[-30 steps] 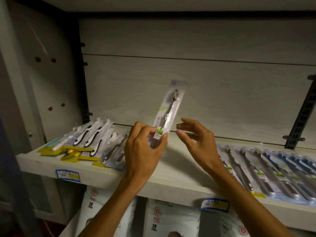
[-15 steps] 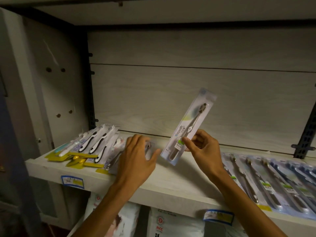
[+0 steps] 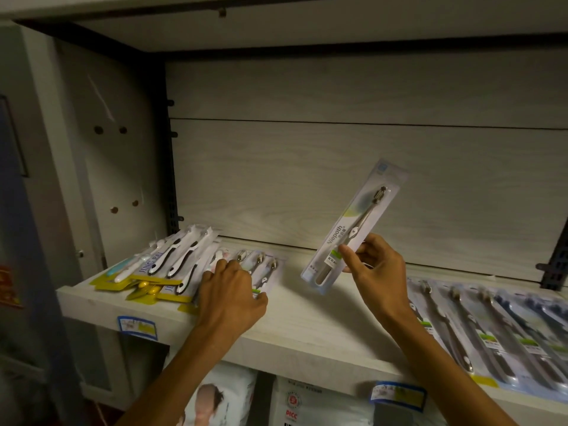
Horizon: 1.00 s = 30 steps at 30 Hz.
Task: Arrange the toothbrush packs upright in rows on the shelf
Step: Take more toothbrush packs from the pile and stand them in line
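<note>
My right hand (image 3: 378,269) pinches the lower end of a clear toothbrush pack (image 3: 353,229) and holds it above the shelf (image 3: 307,321), its top leaning to the right. My left hand (image 3: 230,293) lies on a few grey toothbrush packs (image 3: 264,265) lying flat on the shelf, thumb at their right edge. To the left sits a loose pile of packs with yellow cards (image 3: 172,262). Several more packs (image 3: 491,327) lie flat side by side on the right of the shelf.
A pale wood back panel (image 3: 338,179) closes the shelf behind. A black slotted upright (image 3: 556,265) stands at the right. Price labels (image 3: 136,325) are stuck on the shelf's front edge. White bags (image 3: 307,404) fill the shelf below.
The pack passed from my left hand to my right, which carried it to the right. My left hand dropped onto the flat packs at the left.
</note>
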Tool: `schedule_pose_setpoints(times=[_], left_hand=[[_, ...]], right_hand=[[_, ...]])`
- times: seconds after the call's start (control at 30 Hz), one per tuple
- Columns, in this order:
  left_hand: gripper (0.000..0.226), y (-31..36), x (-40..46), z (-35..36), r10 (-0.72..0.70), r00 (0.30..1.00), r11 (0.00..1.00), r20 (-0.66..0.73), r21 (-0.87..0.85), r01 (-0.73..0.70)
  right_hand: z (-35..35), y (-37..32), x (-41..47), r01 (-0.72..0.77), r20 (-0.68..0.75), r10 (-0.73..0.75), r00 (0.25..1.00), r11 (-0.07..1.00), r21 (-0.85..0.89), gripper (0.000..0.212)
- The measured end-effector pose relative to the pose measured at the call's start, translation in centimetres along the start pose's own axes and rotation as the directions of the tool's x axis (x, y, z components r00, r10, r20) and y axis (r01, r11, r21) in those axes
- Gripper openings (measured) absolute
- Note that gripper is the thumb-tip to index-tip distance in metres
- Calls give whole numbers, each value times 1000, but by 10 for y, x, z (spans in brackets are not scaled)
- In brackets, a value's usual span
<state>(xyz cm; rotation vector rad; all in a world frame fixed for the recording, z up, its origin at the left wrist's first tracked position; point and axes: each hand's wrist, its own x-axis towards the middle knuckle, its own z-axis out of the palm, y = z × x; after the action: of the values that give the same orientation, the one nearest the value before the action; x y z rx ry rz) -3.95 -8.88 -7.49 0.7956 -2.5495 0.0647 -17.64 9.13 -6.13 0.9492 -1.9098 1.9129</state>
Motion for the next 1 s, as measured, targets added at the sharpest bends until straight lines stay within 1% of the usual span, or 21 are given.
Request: schedule_pose_setpoints(times=[0.07, 0.1, 0.13, 0.17, 0.23, 0.3, 0.37, 0.43, 0.47, 0.53, 0.6, 0.67, 0.7, 0.77, 0.83, 0.87, 0.93, 1.0], left_hand=[[35, -1, 4, -2, -17, 1000, 993, 6, -121, 18], [41, 0, 6, -3, -24, 1000, 972, 10, -232, 26], [45, -1, 7, -4, -28, 1000, 932, 12, -362, 30], [48, 0, 7, -6, -44, 999, 868, -7, -495, 35], [44, 5, 6, -8, -106, 992, 697, -63, -717, 29], [26, 12, 3, -9, -157, 980, 517, -120, -856, -22], [16, 15, 3, -4, -191, 966, 402, -176, -912, -87], [12, 16, 6, 2, -212, 957, 317, -199, -940, -126], [11, 17, 7, 6, -214, 957, 292, -196, -948, -129], [12, 21, 7, 6, -208, 967, 222, -144, -970, -97], [21, 26, 6, 3, -189, 980, 88, -66, -995, -50], [40, 29, 6, -1, -152, 988, -55, -13, -998, -22], [50, 31, 6, -2, -120, 993, -102, 4, -995, -8], [67, 33, 6, -1, -52, 998, -148, 27, -989, 19], [78, 36, 7, 2, -3, 999, -117, 35, -993, 34], [79, 37, 7, 4, 20, 999, -93, 29, -995, 31], [68, 39, 7, 6, 82, 997, -78, 5, -997, 11], [56, 40, 4, 6, 148, 989, -82, -6, -997, 6]], right_hand=[[0, 0, 0, -4, -6, 4, 1000, 1000, 2, 30], [0, 0, 1, -6, -11, 6, 1000, 1000, 7, 30], [0, 0, 1, -10, -15, 10, 1000, 1000, 12, 31], [0, 0, 1, -12, -17, 12, 1000, 1000, 18, 30], [0, 0, 1, -19, -20, 20, 1000, 1000, 23, 30], [0, 0, 2, -27, -19, 28, 999, 999, 29, 29], [0, 0, 2, -32, -15, 33, 999, 999, 34, 29], [0, -1, 2, -40, -18, 40, 999, 999, 30, 29], [0, -1, 2, -44, -21, 44, 999, 999, 27, 28], [-1, -2, 2, -59, -20, 60, 998, 998, 34, 27], [-4, -4, 0, -86, 3, 86, 996, 995, 50, 27], [-10, -9, -1, -102, 27, 100, 995, 994, 46, 27], [-15, -13, -1, -105, 37, 104, 994, 994, 40, 27], [-24, -25, 0, -109, 67, 108, 992, 994, 24, 28], [-35, -39, 2, -127, 109, 128, 986, 992, -13, 28], [-40, -46, 4, -147, 138, 152, 979, 988, -45, 27], [-49, -57, 8, -208, 207, 232, 950, 969, -132, 26], [-58, -65, 12, -299, 270, 357, 894, 926, -232, 21]])
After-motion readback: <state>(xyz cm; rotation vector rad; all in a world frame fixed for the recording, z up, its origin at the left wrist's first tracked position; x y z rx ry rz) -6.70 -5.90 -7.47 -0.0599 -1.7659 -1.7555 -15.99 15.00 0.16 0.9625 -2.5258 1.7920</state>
